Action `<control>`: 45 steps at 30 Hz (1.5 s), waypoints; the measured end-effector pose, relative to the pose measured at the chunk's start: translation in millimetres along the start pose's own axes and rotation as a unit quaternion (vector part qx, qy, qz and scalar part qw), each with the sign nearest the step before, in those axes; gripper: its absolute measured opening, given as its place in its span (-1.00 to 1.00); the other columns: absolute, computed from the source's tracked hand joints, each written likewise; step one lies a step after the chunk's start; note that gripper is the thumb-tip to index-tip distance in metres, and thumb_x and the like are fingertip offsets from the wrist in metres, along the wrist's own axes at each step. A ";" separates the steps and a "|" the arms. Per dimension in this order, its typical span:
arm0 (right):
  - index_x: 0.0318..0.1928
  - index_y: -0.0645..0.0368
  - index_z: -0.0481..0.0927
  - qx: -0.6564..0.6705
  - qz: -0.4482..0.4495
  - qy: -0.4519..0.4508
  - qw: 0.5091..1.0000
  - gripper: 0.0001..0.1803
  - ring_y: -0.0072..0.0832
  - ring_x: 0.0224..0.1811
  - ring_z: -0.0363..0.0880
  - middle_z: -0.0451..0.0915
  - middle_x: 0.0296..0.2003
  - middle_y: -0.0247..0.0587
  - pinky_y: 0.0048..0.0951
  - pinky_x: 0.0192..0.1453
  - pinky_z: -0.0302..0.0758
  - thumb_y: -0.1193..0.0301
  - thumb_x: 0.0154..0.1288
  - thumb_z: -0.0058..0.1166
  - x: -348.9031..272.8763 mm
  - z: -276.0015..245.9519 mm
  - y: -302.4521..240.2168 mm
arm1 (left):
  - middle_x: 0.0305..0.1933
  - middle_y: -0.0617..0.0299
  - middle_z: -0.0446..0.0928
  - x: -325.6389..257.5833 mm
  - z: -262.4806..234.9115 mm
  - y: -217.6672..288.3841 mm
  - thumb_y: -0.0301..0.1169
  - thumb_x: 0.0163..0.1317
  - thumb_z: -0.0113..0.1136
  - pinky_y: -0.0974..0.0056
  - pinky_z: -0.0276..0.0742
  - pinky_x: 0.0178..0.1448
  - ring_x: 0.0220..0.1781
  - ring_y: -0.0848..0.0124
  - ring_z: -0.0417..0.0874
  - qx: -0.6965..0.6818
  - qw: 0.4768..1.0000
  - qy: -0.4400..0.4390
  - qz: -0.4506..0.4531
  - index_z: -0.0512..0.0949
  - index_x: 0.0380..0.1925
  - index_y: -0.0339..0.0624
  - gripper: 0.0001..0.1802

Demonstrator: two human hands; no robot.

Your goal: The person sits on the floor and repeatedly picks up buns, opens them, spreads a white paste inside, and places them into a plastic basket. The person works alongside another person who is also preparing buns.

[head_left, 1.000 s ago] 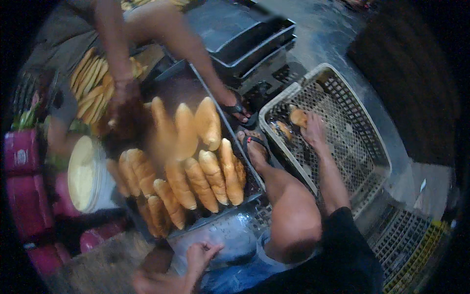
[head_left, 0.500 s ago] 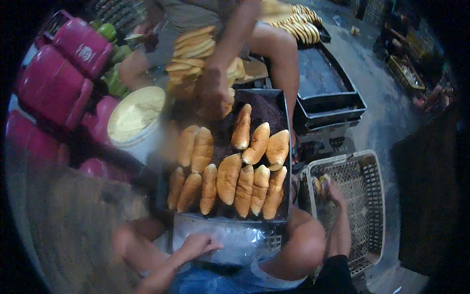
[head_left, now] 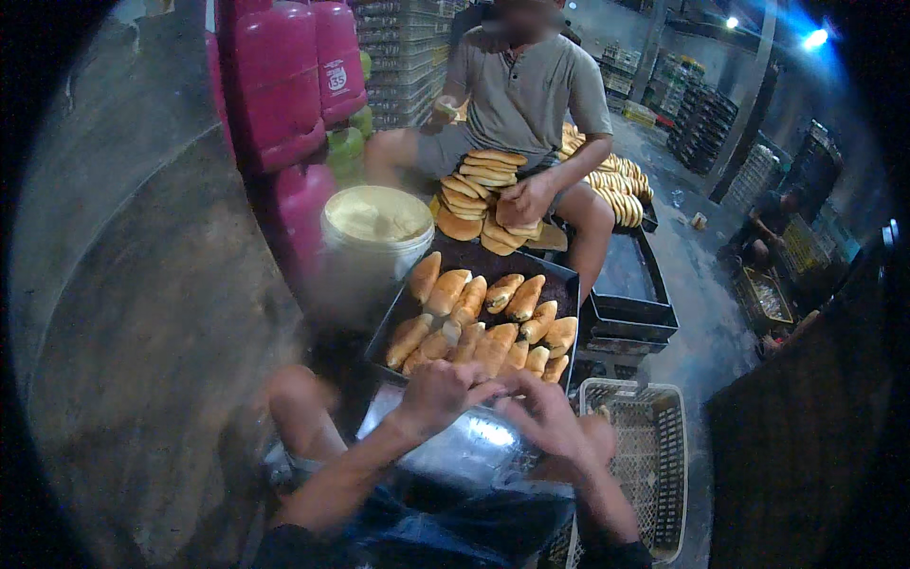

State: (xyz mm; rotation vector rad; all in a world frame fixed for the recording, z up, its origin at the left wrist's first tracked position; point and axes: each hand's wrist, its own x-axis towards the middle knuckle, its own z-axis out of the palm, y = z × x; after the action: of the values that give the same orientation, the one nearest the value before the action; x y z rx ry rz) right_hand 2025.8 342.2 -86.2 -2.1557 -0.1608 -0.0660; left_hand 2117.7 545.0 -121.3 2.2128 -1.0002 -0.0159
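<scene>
Grip of both hands looks empty: the left hand (head_left: 438, 391) and right hand (head_left: 545, 417) meet with loosely curled fingers at the near edge of the dark tray (head_left: 566, 284), just touching the closest bread rolls (head_left: 483, 327); whether they pinch one I cannot tell. A cream-filled bucket (head_left: 374, 232) stands beside the tray, a plastic crate (head_left: 654, 446) to its right

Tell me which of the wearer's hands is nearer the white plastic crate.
Right. The right hand sits just left of the white plastic crate, near its rim; the left hand is farther left, over the bread tray.

Bare forearms; dark sleeve edges near elbows; blue shorts; bare knees.
</scene>
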 end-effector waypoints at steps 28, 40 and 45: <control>-0.25 0.35 0.63 -0.173 0.220 0.269 0.922 -0.43 -0.30 -0.39 0.68 0.66 -0.44 -0.11 -0.32 -0.33 0.54 -0.03 0.44 0.03 218.7 -10.6 107.0 | 0.00 -0.07 0.56 149.7 -52.9 -182.6 -0.02 0.52 -0.09 0.11 0.69 -0.06 -0.12 0.13 0.70 -0.359 0.814 0.429 -0.157 0.35 0.11 -0.41 -0.43; -0.42 0.22 0.70 -0.440 0.295 0.116 0.840 -0.52 -0.06 -0.32 0.71 0.70 -0.41 0.03 -0.05 -0.27 0.61 -0.01 0.04 0.36 224.7 42.3 160.1 | 0.03 0.11 0.61 130.1 -58.8 -212.8 -0.05 0.52 -0.02 0.21 0.62 -0.09 -0.07 0.28 0.66 -0.651 0.569 0.445 -0.233 0.52 0.04 -0.19 -0.57; -0.37 0.17 0.68 -0.511 0.236 0.125 0.817 -0.61 -0.07 -0.25 0.71 0.70 -0.31 0.01 -0.03 -0.11 0.54 0.07 0.05 0.29 237.6 2.3 146.0 | -0.01 0.17 0.60 122.2 -36.8 -243.6 -0.04 0.46 0.09 0.20 0.60 -0.01 -0.08 0.31 0.64 -0.639 0.564 0.455 -0.258 0.53 0.00 -0.17 -0.58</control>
State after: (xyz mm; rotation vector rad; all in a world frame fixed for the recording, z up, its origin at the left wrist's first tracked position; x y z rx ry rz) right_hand 2281.6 285.4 -181.8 -3.1541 0.7371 -0.1778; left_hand 2373.4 597.4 -208.2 0.7419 0.3403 0.0993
